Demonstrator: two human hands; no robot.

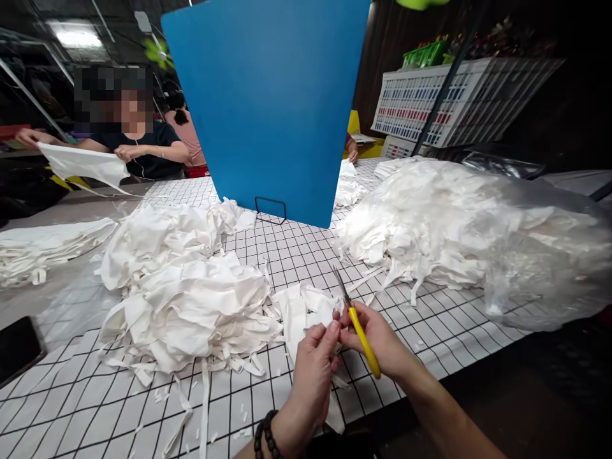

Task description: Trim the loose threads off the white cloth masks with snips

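A pair of scissors (362, 338) with yellow handles rests in my right hand (377, 338), its dark blades pointing up and away from me. The fingertips of that hand meet those of my left hand (313, 363), which is closed in a pinch on a white cloth piece (292, 313). Part of the cloth lies on the table beyond my hands, and a tail of it hangs below them. What exactly sits between the fingertips is hidden. Left of my hands is a heap of white cloth pieces (191, 312) with narrow straps.
A blue board (277, 108) stands on the grid-patterned tablecloth (268, 248). White cloth in clear plastic (444, 217) lies at right, a phone (19, 347) at left. Small white scraps (243, 414) dot the front. A co-worker (143, 150) holds white cloth; crates (430, 102) stand behind.
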